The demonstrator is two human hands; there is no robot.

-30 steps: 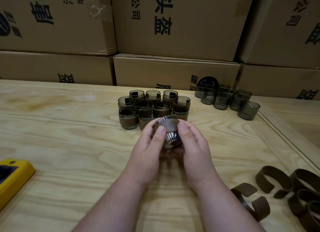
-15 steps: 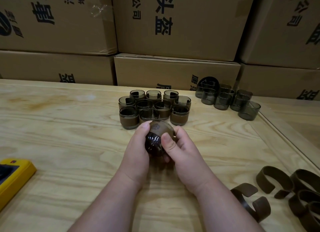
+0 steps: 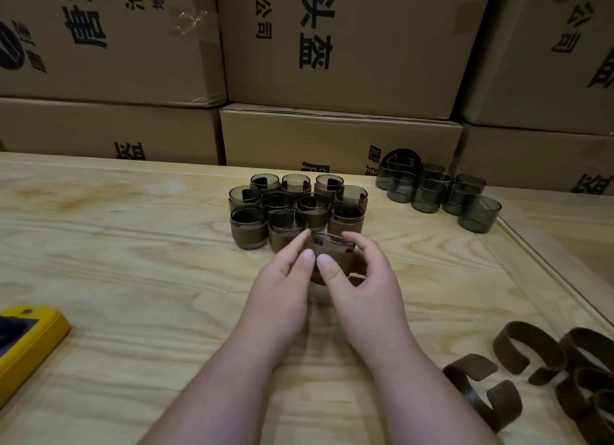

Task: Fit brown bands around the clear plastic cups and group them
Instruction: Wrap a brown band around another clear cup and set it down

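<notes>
Stacked cardboard cartons (image 3: 342, 46) with black printed characters wall off the far edge of a pale wood-grain table (image 3: 116, 262). Head view: both hands meet at centre. Left hand (image 3: 282, 288) and right hand (image 3: 362, 288) grip a banded cup (image 3: 330, 255), fingers curled round its sides, thumbs on the near face; cup upright, just in front of the banded group (image 3: 295, 208). Unbanded clear cups (image 3: 438, 192) cluster far right, well apart from the group. Loose brown bands (image 3: 531, 368) lie near right. Yellow device (image 3: 26, 341) at left edge.
</notes>
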